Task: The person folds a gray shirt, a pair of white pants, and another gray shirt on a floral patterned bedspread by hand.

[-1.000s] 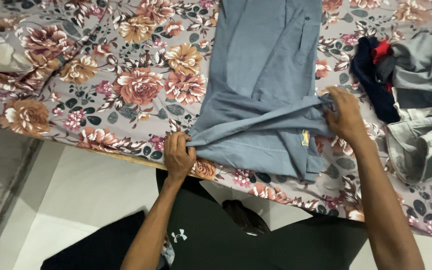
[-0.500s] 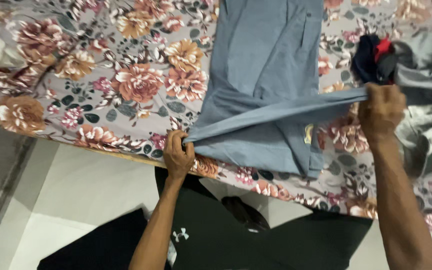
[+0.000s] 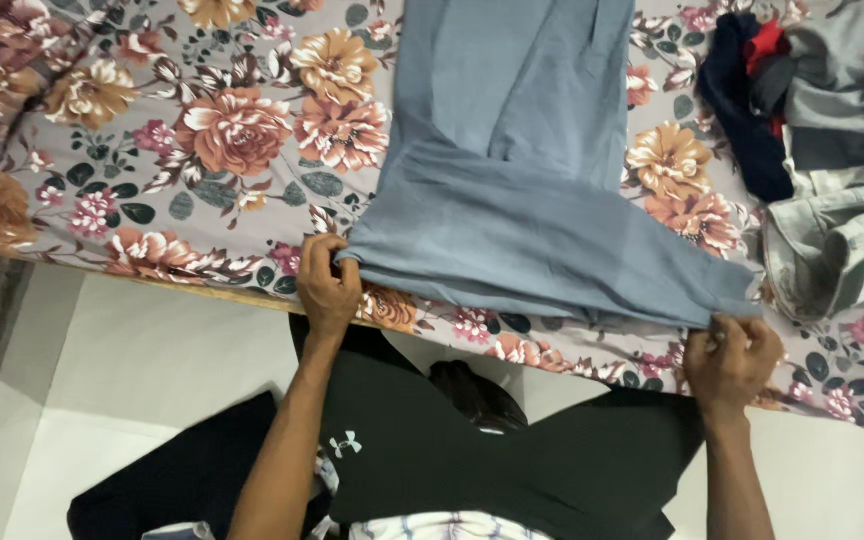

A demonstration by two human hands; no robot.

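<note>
Bed sheet: grey ground with large orange, pink and brown flowers, covered the whole bed surface; its near edge ran along the lower part of the view, slanting down toward the right, above a pale floor.

Blue-grey garment: lay flat on the sheet, centre of view, its length running away from the person and off the top of the frame. Its near end was folded over into a flat band that spread wide across the near edge of the bed, reaching further to the right than the upper part of the garment.

Pile of other clothes: on the sheet at upper right, apart from the blue-grey garment. Grey and pale denim-like pieces, plus a dark navy piece with a bit of red showing.

Person's clothing: black shirt filled the lower centre of view.

Right hand: at the right-hand corner of the folded band, just over the bed edge. Fingers curled and closed, pinching the cloth corner between thumb and fingertips.

Left hand: at the left-hand corner of the band, resting at the bed edge. Thumb and fingers pressed together on the cloth edge, pinching it; knuckles toward the camera.
</note>
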